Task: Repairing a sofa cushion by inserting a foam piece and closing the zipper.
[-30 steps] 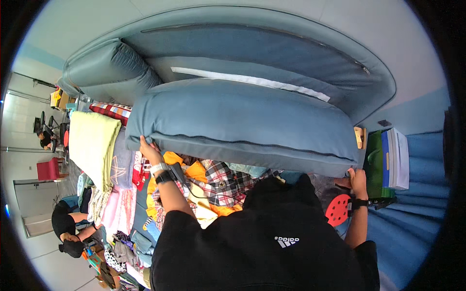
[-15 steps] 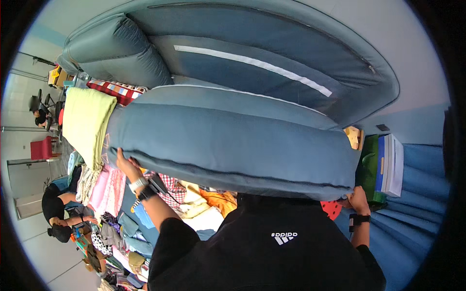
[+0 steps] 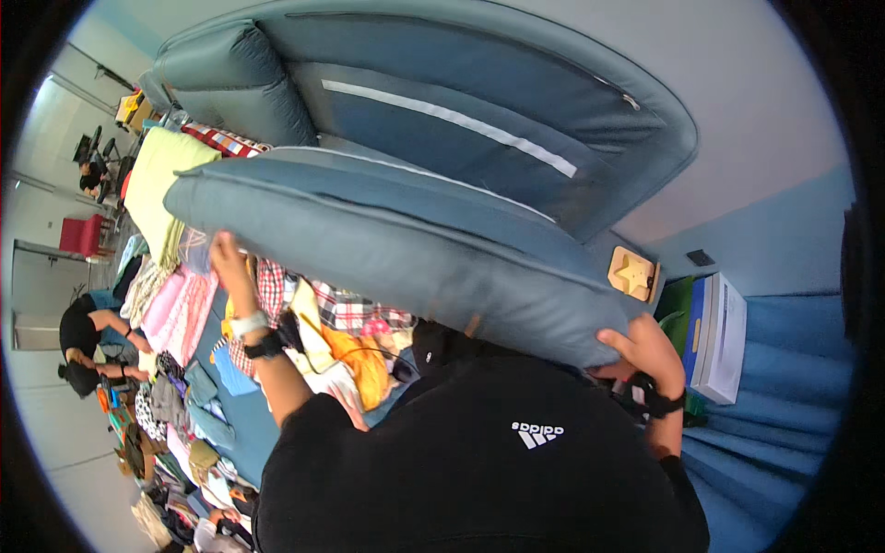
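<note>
A long blue-grey sofa cushion (image 3: 396,263) spans the space before my chest, tilted, its left end farther away than its right. My right hand (image 3: 650,355) is closed round its near right corner, with the thumb on the upper side. At the near left edge, the fingertips of my left hand (image 3: 232,267) press against the cushion; part of their grip is hidden. Behind the cushion stands the blue sofa back (image 3: 627,138), which carries a white strip (image 3: 452,120). A padded armrest (image 3: 230,83) rises at the far left.
Beyond the cushion's left end lie a yellow-green folded blanket (image 3: 166,184) and a checked pillow (image 3: 217,138). Clothes (image 3: 359,364) are heaped below it. A wooden star piece (image 3: 632,275), a white-and-blue box (image 3: 719,336) and a blue curtain (image 3: 784,396) are at right. Another person (image 3: 83,327) bends at left.
The cushion has turned over partway and slants more, its right end nearer me. My right hand has shifted round the corner, thumb now on top. The view has swung slightly.
</note>
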### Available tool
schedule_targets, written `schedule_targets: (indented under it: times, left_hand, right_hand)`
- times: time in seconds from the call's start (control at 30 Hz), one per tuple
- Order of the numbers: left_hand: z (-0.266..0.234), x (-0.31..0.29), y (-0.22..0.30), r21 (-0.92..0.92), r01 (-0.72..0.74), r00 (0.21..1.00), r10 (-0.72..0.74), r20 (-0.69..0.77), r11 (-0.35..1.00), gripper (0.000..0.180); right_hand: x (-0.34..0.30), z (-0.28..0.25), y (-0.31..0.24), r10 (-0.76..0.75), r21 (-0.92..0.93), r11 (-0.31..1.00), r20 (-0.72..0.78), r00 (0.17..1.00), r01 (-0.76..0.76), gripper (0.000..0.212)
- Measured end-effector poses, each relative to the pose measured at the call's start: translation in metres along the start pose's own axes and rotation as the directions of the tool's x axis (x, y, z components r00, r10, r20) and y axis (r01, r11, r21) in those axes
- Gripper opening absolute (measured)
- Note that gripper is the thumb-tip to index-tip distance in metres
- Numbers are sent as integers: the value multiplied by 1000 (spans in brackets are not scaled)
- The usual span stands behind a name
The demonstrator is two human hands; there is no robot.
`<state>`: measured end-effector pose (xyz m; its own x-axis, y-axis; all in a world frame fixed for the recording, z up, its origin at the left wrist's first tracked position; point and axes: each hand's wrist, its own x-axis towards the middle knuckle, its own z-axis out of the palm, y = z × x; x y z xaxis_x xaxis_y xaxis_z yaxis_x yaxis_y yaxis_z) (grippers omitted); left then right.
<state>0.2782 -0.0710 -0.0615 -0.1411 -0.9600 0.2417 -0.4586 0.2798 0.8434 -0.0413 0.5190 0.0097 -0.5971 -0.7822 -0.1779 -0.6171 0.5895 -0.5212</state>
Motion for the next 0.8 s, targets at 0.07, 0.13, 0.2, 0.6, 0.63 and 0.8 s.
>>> schedule_targets:
  times: [0.07,0.13,0.2,0.6,0.63,0.8]
  left_hand:
    - [39,-86,-11,-2,-188,982,188,-28,982,54]
    - [79,-196,-12,-82,24,987,-11,159,996,63]
    - [120,-294,16,-209,251,915,-161,370,945,68]
    - [120,-378,240,-433,565,792,-316,522,702,82]
    - [120,-381,244,-412,562,800,-344,492,717,83]
    - [116,-390,238,-425,626,777,-474,414,654,92]
  right_hand:
    - [24,-22,-17,11,-27,1000,151,988,-7,70]
    - [33,-24,-13,-59,7,998,141,988,58,70]
    - [44,-26,-8,-113,34,993,113,987,110,70]
    - [50,9,19,-457,210,881,145,878,424,72]
    - [49,18,21,-534,209,837,113,838,505,72]
    - [39,18,10,-498,282,865,366,786,416,75]
